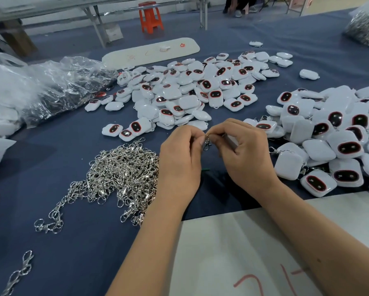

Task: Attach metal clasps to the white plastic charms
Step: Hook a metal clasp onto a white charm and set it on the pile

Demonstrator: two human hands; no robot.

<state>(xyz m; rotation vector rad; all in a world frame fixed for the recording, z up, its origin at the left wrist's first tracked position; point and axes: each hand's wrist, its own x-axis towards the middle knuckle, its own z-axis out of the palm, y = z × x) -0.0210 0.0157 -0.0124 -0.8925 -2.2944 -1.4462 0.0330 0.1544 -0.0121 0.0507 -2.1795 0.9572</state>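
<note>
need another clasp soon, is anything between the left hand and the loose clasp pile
Nothing visible does. The clasp pile lies on the blue cloth directly beside the left hand, which is pinching a clasp together with the right hand.

Silver clasp [207,143] dangles above cloth; white charms [192,90] lie heaped beyond.

Bright, even light, soft shadows, wide-angle bending and slight blur at edges.
</note>
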